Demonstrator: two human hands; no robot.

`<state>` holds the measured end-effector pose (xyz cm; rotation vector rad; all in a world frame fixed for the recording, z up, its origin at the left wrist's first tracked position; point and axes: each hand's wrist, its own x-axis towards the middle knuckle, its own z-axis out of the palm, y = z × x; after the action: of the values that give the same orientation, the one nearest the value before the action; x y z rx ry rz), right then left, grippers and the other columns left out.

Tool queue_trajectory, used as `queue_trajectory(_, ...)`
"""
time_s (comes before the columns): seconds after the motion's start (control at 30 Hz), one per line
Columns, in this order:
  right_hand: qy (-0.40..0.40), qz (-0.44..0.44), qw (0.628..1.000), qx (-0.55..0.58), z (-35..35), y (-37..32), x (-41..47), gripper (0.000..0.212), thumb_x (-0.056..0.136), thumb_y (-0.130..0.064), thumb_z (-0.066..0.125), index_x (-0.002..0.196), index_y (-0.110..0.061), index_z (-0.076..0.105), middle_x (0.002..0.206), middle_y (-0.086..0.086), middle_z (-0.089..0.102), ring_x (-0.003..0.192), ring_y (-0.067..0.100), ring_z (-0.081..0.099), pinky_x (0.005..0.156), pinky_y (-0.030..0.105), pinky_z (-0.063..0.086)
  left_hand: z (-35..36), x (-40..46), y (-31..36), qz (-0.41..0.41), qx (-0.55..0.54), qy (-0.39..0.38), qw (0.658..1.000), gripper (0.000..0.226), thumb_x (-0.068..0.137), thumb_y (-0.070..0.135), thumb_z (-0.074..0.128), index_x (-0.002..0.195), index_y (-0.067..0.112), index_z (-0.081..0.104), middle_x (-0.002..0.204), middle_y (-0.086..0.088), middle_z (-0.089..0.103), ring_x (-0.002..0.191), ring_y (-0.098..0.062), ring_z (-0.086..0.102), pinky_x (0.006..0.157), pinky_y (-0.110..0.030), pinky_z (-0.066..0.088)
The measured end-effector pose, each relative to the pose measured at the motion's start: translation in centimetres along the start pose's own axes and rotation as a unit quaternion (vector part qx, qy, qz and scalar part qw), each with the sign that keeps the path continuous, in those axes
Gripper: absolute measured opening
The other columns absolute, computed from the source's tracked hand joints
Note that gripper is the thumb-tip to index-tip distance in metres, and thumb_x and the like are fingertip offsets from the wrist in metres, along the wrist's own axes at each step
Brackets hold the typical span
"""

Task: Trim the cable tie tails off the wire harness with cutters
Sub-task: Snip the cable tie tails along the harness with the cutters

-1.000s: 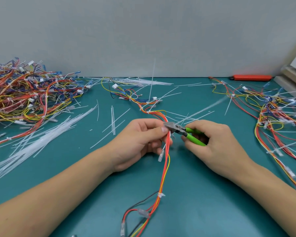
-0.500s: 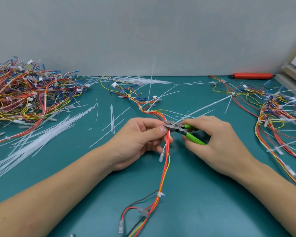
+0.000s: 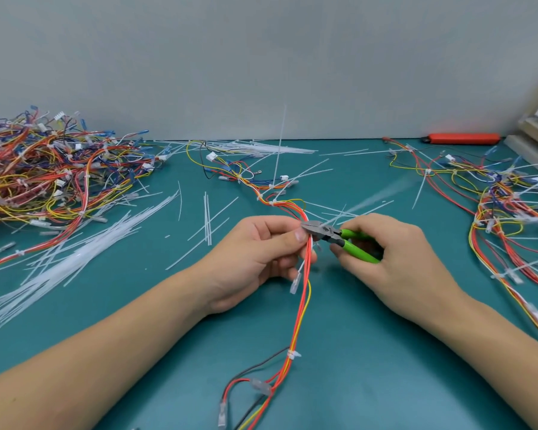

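harness pile left | harness centre | cutters right of it

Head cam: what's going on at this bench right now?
A person is trimming cable ties on a red, orange and yellow wire harness over a teal mat. The left hand pinches the bundle, while the right hand grips green-handled cutters, their metal nose against the wires beside the left thumb. Loose white cable ties lie to the left, with tangled harness piles at far left and right.
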<state>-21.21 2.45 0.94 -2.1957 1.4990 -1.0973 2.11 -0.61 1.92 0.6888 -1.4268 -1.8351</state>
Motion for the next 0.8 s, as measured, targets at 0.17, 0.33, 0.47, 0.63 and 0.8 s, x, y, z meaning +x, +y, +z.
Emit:
queue_trajectory(0.17, 0.016, -0.003, 0.999, -0.03, -0.21, -0.05, 0.05, 0.028, 0.086, -0.034, 0.078, 0.113, -0.034, 0.072, 0.103, -0.019, 0.068, 0.105, 0.008, 0.061, 0.094, 0.025, 0.045, 0.17, -0.02, 0.15, -0.002, 0.0, 0.012, 1.0, 0.014, 0.098, 0.015, 0.058, 0.093, 0.007, 0.068, 0.082, -0.007, 0.069, 0.059, -0.01, 0.045, 0.06, -0.024, 0.051)
queue_trajectory(0.33, 0.005, -0.001, 1.0, -0.029, -0.3, -0.05, 0.08, 0.033, 0.085, -0.031, 0.079, 0.117, -0.036, 0.073, 0.111, -0.023, 0.068, 0.114, 0.006, 0.06, 0.102, 0.025, 0.045, 0.24, -0.03, 0.25, -0.005, -0.001, 0.014, 1.0, 0.016, 0.096, 0.016, 0.058, 0.099, 0.002, 0.065, 0.079, -0.006, 0.068, 0.057, -0.008, 0.045, 0.059, -0.021, 0.05)
queue_trajectory(0.47, -0.006, -0.004, 1.0, -0.018, -0.18, -0.1, 0.1, 0.033, 0.086, -0.027, 0.08, 0.116, -0.038, 0.073, 0.109, -0.026, 0.067, 0.113, 0.005, 0.06, 0.1, 0.026, 0.046, 0.38, -0.04, 0.23, -0.003, 0.005, 0.022, 1.0, 0.015, 0.097, 0.015, 0.057, 0.099, 0.002, 0.064, 0.078, -0.007, 0.068, 0.056, -0.009, 0.045, 0.058, -0.021, 0.049)
queue_trajectory(0.63, -0.01, -0.004, 1.0, -0.005, -0.21, -0.29, 0.12, 0.021, 0.085, -0.031, 0.081, 0.105, -0.031, 0.074, 0.095, -0.015, 0.069, 0.099, 0.01, 0.062, 0.089, 0.029, 0.048, 0.53, -0.11, 0.16, 0.0, 0.007, 0.028, 1.0, 0.014, 0.095, 0.017, 0.059, 0.096, 0.004, 0.066, 0.077, -0.009, 0.068, 0.055, -0.01, 0.044, 0.057, -0.021, 0.049)
queue_trajectory(0.8, -0.012, 0.012, 1.0, 0.014, -0.08, -0.16, 0.1, 0.016, 0.088, -0.032, 0.077, 0.079, -0.029, 0.064, 0.064, -0.002, 0.051, 0.062, 0.015, 0.046, 0.057, 0.028, 0.039, 0.59, -0.07, 0.2, -0.001, 0.013, 0.025, 1.0, 0.014, 0.095, 0.018, 0.06, 0.088, 0.009, 0.068, 0.079, -0.01, 0.068, 0.056, -0.011, 0.044, 0.058, -0.024, 0.049)
